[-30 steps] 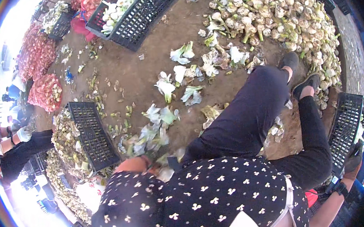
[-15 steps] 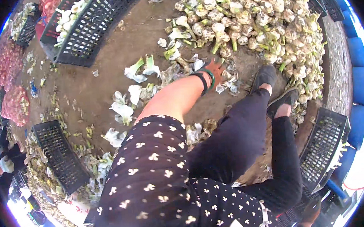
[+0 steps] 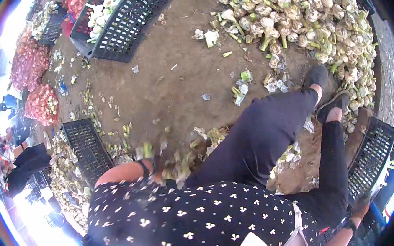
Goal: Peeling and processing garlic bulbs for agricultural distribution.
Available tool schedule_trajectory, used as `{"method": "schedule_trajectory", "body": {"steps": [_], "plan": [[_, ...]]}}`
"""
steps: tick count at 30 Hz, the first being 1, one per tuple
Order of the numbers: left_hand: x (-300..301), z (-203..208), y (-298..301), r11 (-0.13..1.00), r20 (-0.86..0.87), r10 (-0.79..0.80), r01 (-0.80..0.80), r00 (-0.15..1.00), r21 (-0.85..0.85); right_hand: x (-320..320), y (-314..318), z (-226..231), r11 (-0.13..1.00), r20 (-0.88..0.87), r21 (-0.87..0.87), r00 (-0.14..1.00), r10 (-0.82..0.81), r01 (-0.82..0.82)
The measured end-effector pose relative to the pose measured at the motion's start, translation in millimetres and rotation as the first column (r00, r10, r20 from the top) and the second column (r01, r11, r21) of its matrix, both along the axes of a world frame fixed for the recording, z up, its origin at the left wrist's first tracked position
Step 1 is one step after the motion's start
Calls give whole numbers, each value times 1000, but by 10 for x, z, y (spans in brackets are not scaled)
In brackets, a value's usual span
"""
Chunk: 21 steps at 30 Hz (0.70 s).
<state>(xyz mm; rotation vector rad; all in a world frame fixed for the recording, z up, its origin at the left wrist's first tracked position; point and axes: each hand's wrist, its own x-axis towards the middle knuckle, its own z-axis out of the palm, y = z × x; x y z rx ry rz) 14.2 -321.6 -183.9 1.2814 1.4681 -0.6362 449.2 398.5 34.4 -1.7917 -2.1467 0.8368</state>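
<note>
K: Dirt floor (image 3: 172, 92), outdoor sorting yard. Heap of pale bulbs (image 3: 317, 18) top right, red mesh sacks (image 3: 40, 104) far left. What changed?

M: Half a second back the left arm was stretched out to the edge of the heap. Now the left hand (image 3: 157, 169) is pulled in low by the body, smeared with motion, with leaf scraps (image 3: 181, 163) blurred around it. Reads as a backward sweep or toss of trimmings, not a bulb carried in.

K: Fingers?

M: Left: too blurred, cannot tell whether clenched or released. Right hand (image 3: 360, 203) is down at the lower right, against the near corner of the right crate (image 3: 373, 156); its fingers are too small and dark to judge.

K: Where do the scraps sit?

M: At the left hand, between the flat black crate (image 3: 89, 149) and the bent knee (image 3: 261, 132).

K: Room to move?

M: Open floor in the middle, only stray leaves. Heap close past the feet, crates boxing both sides, another seated person (image 3: 23, 160) beyond the left crate. Long crate of white bulbs (image 3: 126, 23) well apart, top left.
</note>
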Motion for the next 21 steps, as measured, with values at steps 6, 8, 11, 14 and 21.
{"method": "schedule_trajectory", "body": {"steps": [6, 8, 11, 14, 21], "plan": [[-233, 291, 1640, 962, 134, 105, -134, 985, 237, -136, -231, 358, 900, 180, 271, 936, 302, -342], [-173, 137, 2503, 704, 528, 442, -645, 726, 298, -316, -398, 520, 929, 208, 238, 949, 237, -285], [107, -276, 3312, 834, 229, -140, -10, 963, 552, -235, -738, 884, 968, 64, 199, 988, 141, -151], [377, -457, 3450, 793, 155, -368, 223, 917, 566, 148, -1173, 1197, 874, 481, 360, 868, 126, -326], [46, -536, 2514, 774, 55, -428, 334, 902, 537, -78, -1720, 818, 973, 124, 222, 987, -98, 69]]}}
